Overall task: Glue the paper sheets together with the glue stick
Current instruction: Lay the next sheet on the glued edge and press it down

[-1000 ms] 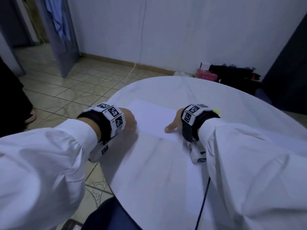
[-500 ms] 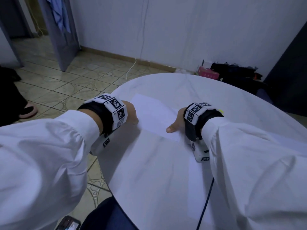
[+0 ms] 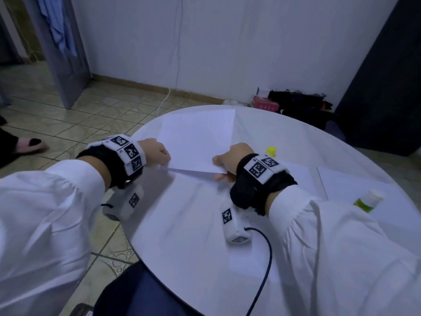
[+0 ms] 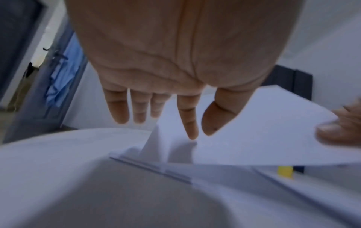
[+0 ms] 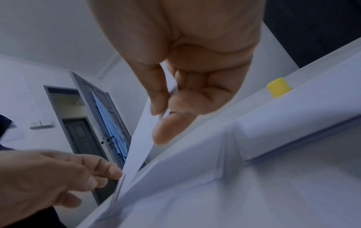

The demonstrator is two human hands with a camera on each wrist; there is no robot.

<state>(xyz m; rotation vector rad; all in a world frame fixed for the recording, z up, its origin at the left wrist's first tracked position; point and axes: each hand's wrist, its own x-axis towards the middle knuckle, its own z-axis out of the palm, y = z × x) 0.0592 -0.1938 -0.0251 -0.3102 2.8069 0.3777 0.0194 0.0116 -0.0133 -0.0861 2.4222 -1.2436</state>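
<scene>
A white paper sheet [image 3: 198, 137] is raised off the round white table [image 3: 182, 224], tilted with its far edge up. My left hand [image 3: 159, 153] pinches its near left corner, thumb and index together [image 4: 201, 132]. My right hand [image 3: 224, 165] pinches the near right corner between thumb and fingers [image 5: 164, 114]. More white paper [image 3: 303, 176] lies flat on the table under and to the right of the raised sheet. A glue stick with a yellow cap [image 3: 271, 151] stands just beyond my right wrist, also seen as the yellow cap [image 5: 277, 87].
A second tube with a green label and white cap [image 3: 368, 200] lies on a paper sheet [image 3: 364, 185] at the right. A black cable [image 3: 264, 258] runs across the near table. On the floor are a pink box [image 3: 265, 103], dark bags [image 3: 303, 106] and someone's slippered foot [image 3: 29, 144].
The sheet lay flat under both hands before; now both hands pinch its near corners and have lifted it off the table. The head view has shifted, showing more of the right side.
</scene>
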